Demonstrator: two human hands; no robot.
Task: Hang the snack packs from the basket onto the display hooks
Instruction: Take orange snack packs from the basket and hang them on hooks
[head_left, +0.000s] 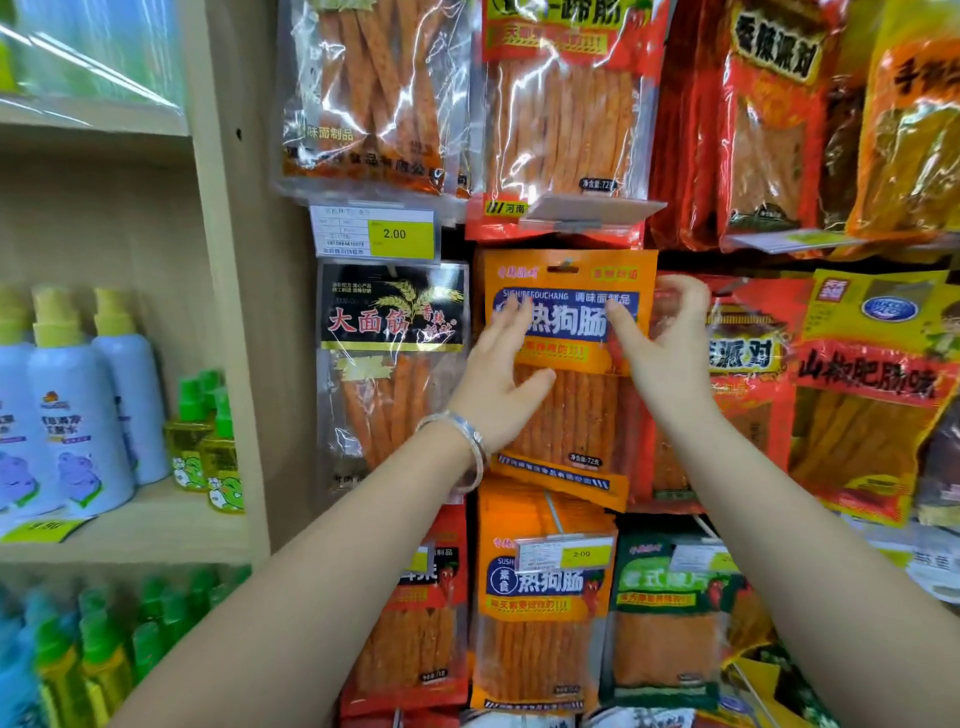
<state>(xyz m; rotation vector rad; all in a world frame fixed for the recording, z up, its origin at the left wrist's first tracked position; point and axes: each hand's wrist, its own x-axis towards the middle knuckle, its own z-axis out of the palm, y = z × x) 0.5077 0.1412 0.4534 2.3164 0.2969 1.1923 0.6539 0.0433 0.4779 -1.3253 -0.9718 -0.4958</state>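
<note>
Left grip (498, 374) released, straight fingers flat on the left edge of orange snack pack (576, 415). Right grip (667, 343) grasps its right edge, thumb in front. Its fingertips are blurred and hard to make out.

centre pack (566, 374): middle of frame, hanging between the upper pack and the lower pack.
left hand (493, 384): flat against the centre pack's left edge.
right hand (667, 353): at the centre pack's right edge, thumb on its front, fingers curled past the edge.
upper pack (563, 104): top centre, directly above.
lower pack (540, 613): bottom centre, its top behind the centre pack's bottom edge.
wheat-print pack (392, 364): just left of the centre pack, under the price tag (374, 231).
upright panel (228, 312): left of the packs.
shelf (156, 525): left of frame, carrying spray bottles (78, 405), with smaller bottles (208, 447) to their right.
</note>
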